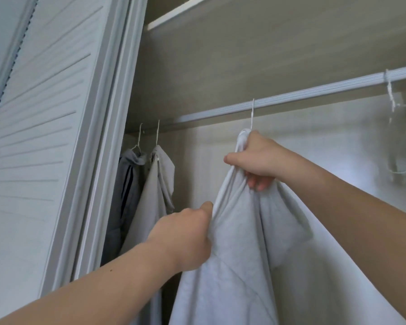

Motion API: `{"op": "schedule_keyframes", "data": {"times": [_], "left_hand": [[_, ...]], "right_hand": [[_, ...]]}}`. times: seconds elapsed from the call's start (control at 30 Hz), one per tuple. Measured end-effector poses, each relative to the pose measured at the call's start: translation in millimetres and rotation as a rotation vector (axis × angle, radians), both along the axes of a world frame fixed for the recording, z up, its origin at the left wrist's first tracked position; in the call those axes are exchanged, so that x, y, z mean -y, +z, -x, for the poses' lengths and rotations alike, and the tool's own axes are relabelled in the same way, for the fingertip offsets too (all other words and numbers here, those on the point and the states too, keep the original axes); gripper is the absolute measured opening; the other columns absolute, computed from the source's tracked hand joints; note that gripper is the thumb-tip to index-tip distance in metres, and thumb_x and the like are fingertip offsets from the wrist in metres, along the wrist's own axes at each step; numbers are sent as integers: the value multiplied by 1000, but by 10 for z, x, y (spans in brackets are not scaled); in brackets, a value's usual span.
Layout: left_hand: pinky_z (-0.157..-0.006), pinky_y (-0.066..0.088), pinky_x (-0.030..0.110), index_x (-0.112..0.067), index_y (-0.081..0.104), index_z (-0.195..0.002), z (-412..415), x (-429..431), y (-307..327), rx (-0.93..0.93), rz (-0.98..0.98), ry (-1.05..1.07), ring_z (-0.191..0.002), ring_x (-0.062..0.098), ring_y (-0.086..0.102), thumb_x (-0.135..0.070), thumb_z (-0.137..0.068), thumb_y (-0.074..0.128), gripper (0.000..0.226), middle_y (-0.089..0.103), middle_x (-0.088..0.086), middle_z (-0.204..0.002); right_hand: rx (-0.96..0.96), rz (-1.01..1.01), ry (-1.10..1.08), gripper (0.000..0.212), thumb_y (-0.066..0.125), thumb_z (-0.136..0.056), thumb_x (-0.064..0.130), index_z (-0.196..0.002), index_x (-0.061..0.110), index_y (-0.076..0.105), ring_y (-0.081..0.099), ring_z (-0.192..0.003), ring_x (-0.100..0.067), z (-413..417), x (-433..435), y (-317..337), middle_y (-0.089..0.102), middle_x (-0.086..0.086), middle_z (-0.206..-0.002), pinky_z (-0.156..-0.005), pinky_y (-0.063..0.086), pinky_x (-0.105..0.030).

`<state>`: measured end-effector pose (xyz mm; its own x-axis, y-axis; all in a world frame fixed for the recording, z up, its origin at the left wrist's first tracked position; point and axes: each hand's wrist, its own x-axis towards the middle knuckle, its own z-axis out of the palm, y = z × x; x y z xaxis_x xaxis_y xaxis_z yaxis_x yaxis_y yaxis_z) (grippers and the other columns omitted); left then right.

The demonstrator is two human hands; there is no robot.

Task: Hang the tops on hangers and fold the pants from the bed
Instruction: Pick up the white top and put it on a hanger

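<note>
While hooked by a thin wire hanger (pixel 252 116) on the ribbed rod (pixel 314 93), creased pale grey top (pixel 244 254), right hand (pixel 260 158) clenching its collar, left hand (pixel 185 238) pinching its side edge

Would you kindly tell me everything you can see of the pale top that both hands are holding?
The pale top is a light grey-white garment of soft, creased cloth. It hangs in loose vertical folds from a thin white hanger, whose hook appears to sit over the wardrobe rail. The right hand grips its bunched upper end just below the hook. The left hand grips its left edge lower down. Its lower part runs out of frame.
</note>
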<state>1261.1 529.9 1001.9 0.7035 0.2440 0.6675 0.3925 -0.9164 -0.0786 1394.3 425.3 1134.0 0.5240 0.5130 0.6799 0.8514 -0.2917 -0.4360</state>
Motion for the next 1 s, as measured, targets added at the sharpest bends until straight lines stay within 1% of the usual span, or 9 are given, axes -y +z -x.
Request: {"op": "schedule_keyframes", "data": {"times": [0.1, 0.2, 0.27, 0.4, 0.57, 0.67, 0.7, 0.87, 1.0], "left_hand": [[-53, 30, 33, -26, 27, -95, 63, 2, 3, -18, 2, 37, -71, 23, 53, -19, -90, 50, 24, 49, -4, -81], [-50, 29, 32, -26, 22, -92, 136, -17, -1, -45, 5, 83, -66, 19, 48, -17, -89, 50, 30, 48, -3, -80], [-49, 29, 32, -25, 23, -91, 172, -48, 8, -61, -2, 117, -63, 19, 47, -14, -88, 51, 31, 48, -2, -80], [-54, 36, 34, -24, 29, -99, 223, -113, 27, -77, 16, 156, -69, 24, 54, -10, -87, 53, 30, 51, -1, -83], [-57, 38, 35, -26, 29, -115, 294, -165, 48, -82, 13, 220, -69, 21, 52, -12, -89, 52, 38, 49, -2, -84], [-55, 37, 34, -23, 31, -105, 322, -196, 73, -87, 27, 255, -71, 25, 55, -8, -86, 51, 31, 52, 0, -84], [-56, 38, 35, -22, 33, -107, 330, -209, 82, -86, 33, 265, -72, 26, 55, -8, -86, 51, 31, 53, 1, -85], [-65, 51, 39, -22, 35, -132, 369, -311, 80, -95, 80, 323, -82, 27, 60, -6, -86, 50, 51, 58, 3, -97], [-77, 59, 45, -18, 41, -128, 381, -430, 68, -108, 151, 363, -83, 26, 63, -4, -89, 50, 42, 59, 5, -100]], "right_hand": [[-12, -30, 55, 44, 59, -87, 23, -120, -2, 44, 71, -54, -37, 38, -82, -38, 67, -22, -58, -46, 59, -50], [-29, -44, 145, 32, 57, -90, 15, -105, -13, 52, 72, -58, -40, 29, -186, -40, 67, -30, -64, -58, 61, -57], [-46, -56, 206, 27, 56, -90, 12, -101, -13, 56, 72, -61, -43, -2, -267, -41, 68, -33, -68, -62, 61, -59], [-54, -62, 290, 18, 50, -91, 9, -102, -4, 55, 72, -61, -42, -53, -458, -40, 69, -30, -70, -62, 62, -55], [-52, -72, 356, 25, 44, -91, 7, -113, 5, 57, 72, -60, -42, -161, -730, 1, 71, -29, -78, -67, 61, -57], [-42, -71, 371, 29, 40, -92, 4, -114, 8, 59, 71, -56, -40, -189, -914, 38, 71, -25, -81, -61, 61, -54], [-46, -67, 382, 29, 40, -92, 2, -113, 9, 60, 71, -55, -40, -191, -978, 50, 71, -25, -80, -59, 61, -53], [-131, -32, 476, 26, 46, -99, 5, -122, 4, 56, 72, -73, -47, -162, -1355, 45, 70, -31, -99, -70, 60, -59], [-180, -26, 508, 25, 46, -101, 4, -125, 1, 53, 71, -78, -50, -128, -1650, 21, 67, -33, -104, -70, 59, -61]]}}
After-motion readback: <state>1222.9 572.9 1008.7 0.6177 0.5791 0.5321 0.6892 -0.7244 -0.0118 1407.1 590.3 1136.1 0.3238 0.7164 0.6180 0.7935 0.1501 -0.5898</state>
